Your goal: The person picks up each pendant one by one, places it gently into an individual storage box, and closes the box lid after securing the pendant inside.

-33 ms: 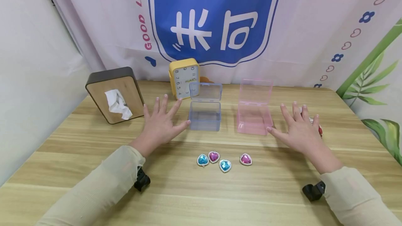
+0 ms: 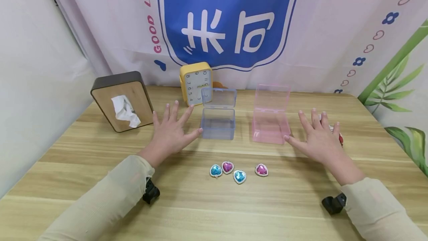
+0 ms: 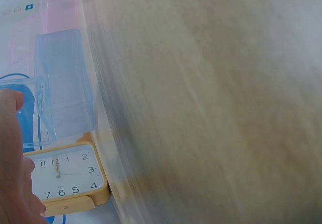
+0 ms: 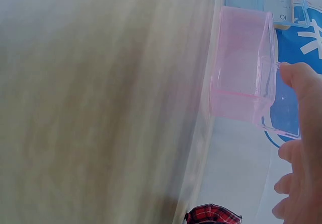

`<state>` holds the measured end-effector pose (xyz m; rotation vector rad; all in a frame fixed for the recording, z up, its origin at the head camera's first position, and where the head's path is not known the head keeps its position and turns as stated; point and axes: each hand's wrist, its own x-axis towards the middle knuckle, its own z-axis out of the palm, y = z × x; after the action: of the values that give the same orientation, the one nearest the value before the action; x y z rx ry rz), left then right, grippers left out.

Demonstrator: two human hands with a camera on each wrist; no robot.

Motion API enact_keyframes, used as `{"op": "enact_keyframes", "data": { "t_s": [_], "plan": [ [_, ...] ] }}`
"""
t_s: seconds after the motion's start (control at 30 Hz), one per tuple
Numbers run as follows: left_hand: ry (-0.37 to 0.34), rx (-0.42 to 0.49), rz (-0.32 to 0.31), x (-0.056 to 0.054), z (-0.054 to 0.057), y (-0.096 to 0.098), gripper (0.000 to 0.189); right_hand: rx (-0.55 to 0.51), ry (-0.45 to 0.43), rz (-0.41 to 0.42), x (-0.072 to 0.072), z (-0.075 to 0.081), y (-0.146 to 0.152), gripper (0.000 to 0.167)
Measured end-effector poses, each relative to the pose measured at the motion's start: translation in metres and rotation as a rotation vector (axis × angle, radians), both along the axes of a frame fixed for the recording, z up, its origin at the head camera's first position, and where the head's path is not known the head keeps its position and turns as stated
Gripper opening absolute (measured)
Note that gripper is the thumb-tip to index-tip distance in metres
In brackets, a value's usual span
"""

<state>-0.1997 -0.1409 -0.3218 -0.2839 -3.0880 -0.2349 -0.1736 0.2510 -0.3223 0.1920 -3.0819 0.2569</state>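
My left hand is spread with straight fingers, its thumb close to the left side of a clear blue box whose lid stands up. To the right, a clear pink box also has its lid raised; my right hand spreads beside it, thumb near its corner. Whether either thumb touches a box I cannot tell. In front of the boxes lie two blue heart gems and two pink heart gems, all with pale beaded rims. Neither hand holds anything.
A yellow clock stands behind the blue box. A tissue box with a wood-look face is at the left. Partly hidden behind my right hand is a red plaid item. A printed curtain hangs along the table's back edge.
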Motion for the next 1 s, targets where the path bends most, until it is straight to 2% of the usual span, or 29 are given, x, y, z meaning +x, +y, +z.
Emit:
{"op": "enact_keyframes", "data": {
  "t_s": [0.3,0.47,0.57,0.83,1.0],
  "plan": [
    [0.005,0.011,0.002,0.001,0.003,-0.002,0.083,-0.005,-0.009,0.007,-0.001,0.001,-0.002,0.096],
    [-0.009,0.057,-0.018,0.001,0.004,-0.002,0.081,-0.007,0.006,0.020,0.001,0.004,-0.004,0.095],
    [-0.018,0.149,-0.040,0.001,0.006,-0.001,0.078,-0.022,0.023,0.044,0.005,0.007,-0.008,0.095],
    [-0.038,0.460,-0.088,0.001,0.007,0.003,0.069,-0.105,0.125,0.131,0.014,0.017,-0.029,0.088],
    [-0.014,0.610,-0.126,-0.001,0.004,0.010,0.064,-0.185,0.117,0.146,0.020,0.021,-0.043,0.084]
  ]
}}
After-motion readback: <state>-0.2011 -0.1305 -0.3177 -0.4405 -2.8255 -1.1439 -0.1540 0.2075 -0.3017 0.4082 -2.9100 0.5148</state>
